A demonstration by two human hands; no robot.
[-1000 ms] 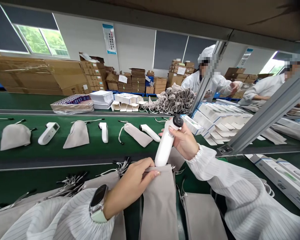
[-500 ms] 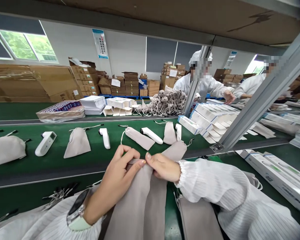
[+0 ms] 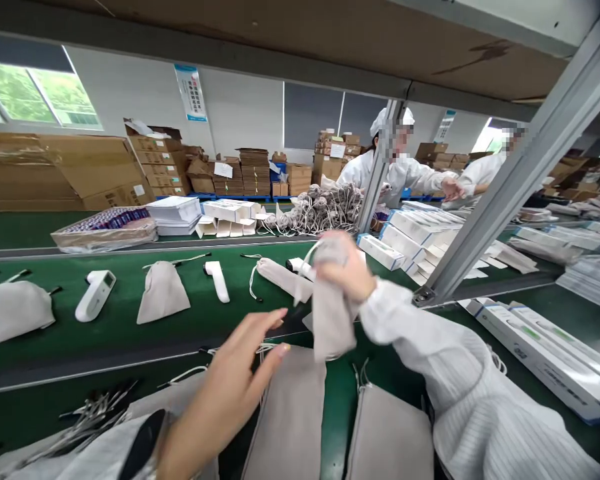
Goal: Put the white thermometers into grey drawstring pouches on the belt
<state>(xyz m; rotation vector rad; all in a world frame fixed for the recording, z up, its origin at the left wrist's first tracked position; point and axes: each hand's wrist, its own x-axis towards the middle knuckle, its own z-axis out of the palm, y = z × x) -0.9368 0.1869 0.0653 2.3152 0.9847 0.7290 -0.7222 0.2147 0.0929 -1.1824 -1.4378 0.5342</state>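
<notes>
My right hand is closed around a grey drawstring pouch, blurred by motion, held up at the near edge of the green conveyor belt. My left hand hangs with fingers apart and nothing in them, beside a flat grey pouch on the near surface. Another flat pouch lies to its right. On the belt, white handheld thermometers alternate with grey pouches. One thermometer is partly hidden behind my right hand.
White boxes are stacked behind a slanted metal post. Long white boxes lie at right. Beyond the belt are a heap of pouches and a tray of batteries. Two co-workers in white stand across. A shelf hangs overhead.
My hands have separated. The right has moved up and forward, taking a pouch with it. The left has let go of the grey cloth and opened. The view has shifted slightly.
</notes>
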